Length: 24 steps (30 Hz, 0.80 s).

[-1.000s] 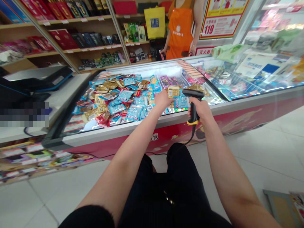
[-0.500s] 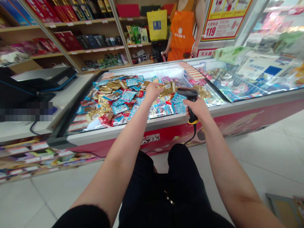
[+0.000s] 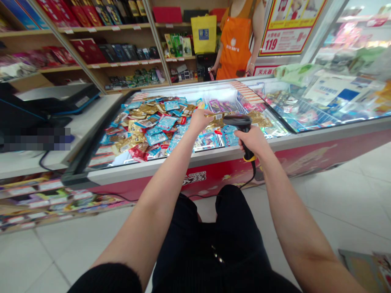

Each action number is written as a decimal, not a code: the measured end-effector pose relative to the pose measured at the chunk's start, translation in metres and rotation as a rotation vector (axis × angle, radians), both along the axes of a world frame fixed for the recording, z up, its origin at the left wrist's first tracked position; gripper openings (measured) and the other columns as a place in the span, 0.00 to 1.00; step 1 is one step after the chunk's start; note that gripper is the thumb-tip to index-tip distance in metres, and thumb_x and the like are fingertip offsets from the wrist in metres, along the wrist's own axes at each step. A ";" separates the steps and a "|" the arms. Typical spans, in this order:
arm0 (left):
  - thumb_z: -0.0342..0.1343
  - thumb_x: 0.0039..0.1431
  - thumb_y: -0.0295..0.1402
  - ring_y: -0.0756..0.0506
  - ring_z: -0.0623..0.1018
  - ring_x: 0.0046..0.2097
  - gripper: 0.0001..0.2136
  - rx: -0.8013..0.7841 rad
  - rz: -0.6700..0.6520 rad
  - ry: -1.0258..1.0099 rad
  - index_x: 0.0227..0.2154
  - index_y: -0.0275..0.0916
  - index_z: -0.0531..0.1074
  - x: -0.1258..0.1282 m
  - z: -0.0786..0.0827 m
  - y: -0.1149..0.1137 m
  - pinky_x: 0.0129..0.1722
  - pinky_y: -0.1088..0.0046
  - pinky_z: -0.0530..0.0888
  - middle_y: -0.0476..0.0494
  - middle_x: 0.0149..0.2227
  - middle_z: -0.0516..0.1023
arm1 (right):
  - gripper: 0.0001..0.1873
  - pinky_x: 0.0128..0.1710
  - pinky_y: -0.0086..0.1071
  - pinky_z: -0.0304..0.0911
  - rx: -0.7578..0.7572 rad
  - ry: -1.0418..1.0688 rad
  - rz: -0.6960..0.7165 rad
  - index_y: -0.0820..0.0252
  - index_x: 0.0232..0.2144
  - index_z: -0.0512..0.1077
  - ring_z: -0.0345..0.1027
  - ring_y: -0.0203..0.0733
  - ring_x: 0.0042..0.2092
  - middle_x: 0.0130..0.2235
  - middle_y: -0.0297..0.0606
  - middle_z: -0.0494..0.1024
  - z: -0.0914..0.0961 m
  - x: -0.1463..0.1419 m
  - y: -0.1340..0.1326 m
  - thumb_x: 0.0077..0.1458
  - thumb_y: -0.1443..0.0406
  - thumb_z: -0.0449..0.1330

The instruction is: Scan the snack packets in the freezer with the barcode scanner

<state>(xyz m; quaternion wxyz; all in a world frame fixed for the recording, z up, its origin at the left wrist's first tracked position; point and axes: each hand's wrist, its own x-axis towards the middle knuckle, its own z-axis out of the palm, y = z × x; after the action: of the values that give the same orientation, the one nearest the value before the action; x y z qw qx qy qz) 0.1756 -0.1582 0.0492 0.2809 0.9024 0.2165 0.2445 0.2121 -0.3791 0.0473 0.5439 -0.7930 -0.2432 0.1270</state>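
My right hand (image 3: 253, 139) is wrapped around the grip of a black barcode scanner (image 3: 237, 120), whose cable runs down from the yellow-ringed base. The scanner's head points left. In my left hand (image 3: 200, 120) is the end of a gold snack packet (image 3: 218, 117), pinched with its barcode label facing me and close to the scanner's head. Below both hands is a chest freezer (image 3: 171, 162) with a glass top. Many blue, gold and red packets (image 3: 165, 122) lie heaped on it, left of and beneath my left hand.
Across the freezer stands a person in an orange apron (image 3: 234, 49). Shelves (image 3: 122, 65) of boxed goods line the back, with a yellow bag (image 3: 204, 34) on them. A counter (image 3: 76, 130) with a black device adjoins at left. The scanner cable (image 3: 122, 197) hangs along the freezer's front.
The gold packet has tipped and dropped slightly, showing less of its face. The scanner has shifted a little left, nearer the packet's label.
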 end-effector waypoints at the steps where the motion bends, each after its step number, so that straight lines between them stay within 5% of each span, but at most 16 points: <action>1: 0.57 0.51 0.31 0.44 0.78 0.43 0.15 0.002 -0.002 -0.002 0.41 0.40 0.81 0.000 0.000 0.000 0.47 0.72 0.72 0.45 0.40 0.82 | 0.09 0.13 0.27 0.61 0.000 0.003 0.000 0.58 0.19 0.65 0.65 0.38 0.15 0.16 0.36 0.70 0.001 -0.001 0.000 0.46 0.64 0.60; 14: 0.58 0.52 0.33 0.42 0.78 0.44 0.14 0.029 0.040 0.011 0.41 0.39 0.80 -0.017 -0.006 0.015 0.47 0.69 0.71 0.43 0.39 0.82 | 0.07 0.12 0.28 0.62 0.022 0.032 0.020 0.59 0.24 0.65 0.65 0.38 0.15 0.16 0.32 0.70 0.000 -0.011 0.017 0.46 0.63 0.60; 24: 0.54 0.51 0.29 0.43 0.77 0.44 0.17 -0.004 0.297 -0.126 0.45 0.36 0.77 -0.077 0.007 0.088 0.49 0.68 0.70 0.42 0.41 0.80 | 0.07 0.12 0.28 0.62 0.097 0.138 0.054 0.61 0.25 0.67 0.63 0.36 0.14 0.15 0.31 0.69 0.004 -0.027 0.049 0.45 0.64 0.62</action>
<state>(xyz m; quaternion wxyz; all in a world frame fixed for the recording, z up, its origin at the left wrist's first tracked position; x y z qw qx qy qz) 0.0988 -0.0703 0.0566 0.2564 0.8428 0.3301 0.3390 0.1853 -0.3305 0.0517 0.5936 -0.7482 -0.2324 0.1838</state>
